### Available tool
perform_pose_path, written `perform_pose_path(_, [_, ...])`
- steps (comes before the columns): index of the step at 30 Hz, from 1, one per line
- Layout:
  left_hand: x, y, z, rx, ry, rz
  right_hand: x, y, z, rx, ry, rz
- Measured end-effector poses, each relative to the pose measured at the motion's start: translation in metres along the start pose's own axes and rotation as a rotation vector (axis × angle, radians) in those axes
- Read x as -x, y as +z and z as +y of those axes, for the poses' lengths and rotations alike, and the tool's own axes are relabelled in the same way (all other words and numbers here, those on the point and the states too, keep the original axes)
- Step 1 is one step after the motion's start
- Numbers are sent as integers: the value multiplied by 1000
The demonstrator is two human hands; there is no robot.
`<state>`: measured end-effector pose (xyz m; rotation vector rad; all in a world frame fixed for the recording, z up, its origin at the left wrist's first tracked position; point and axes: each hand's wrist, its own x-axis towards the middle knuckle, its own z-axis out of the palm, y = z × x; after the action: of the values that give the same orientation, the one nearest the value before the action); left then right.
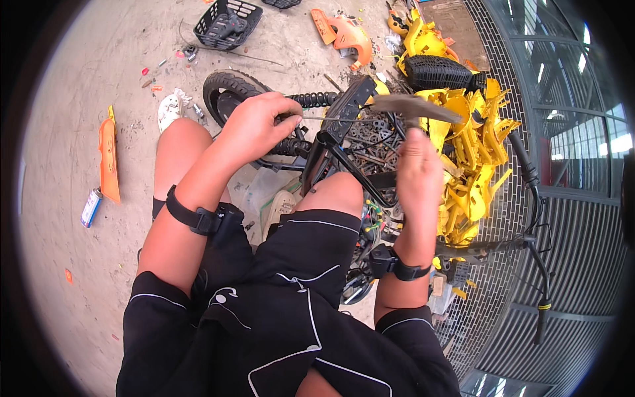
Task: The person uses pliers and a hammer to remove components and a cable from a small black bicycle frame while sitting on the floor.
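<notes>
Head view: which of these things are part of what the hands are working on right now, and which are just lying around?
In hand:
left hand holding a thin metal rod
right hand gripping a hammer
black frame with coil spring

Lying about:
black basket
orange panel
yellow plastic parts
spray can

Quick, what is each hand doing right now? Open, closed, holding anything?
Left hand: closed around a thin metal rod at the black frame.
Right hand: closed on a hammer, head raised.
</notes>
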<state>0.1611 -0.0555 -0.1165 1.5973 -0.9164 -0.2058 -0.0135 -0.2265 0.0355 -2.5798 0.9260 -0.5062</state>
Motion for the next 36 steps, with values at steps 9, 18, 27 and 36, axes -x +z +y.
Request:
perform_pose_path(9, [-2,4,3,18,21,-19,-7,42,22,284,2,-197])
perform_pose_path(18, [1,-4,-3,14,-66,-17,-3,41,18,266,9,-229])
perform_pose_path(27, [5,-21,-10,108,-227,-35,1,39,18,249,-16,-188])
perform_pose_path(36, [3,-14,-5,125,-235,-24,-18,-22,13,-65,-137,44])
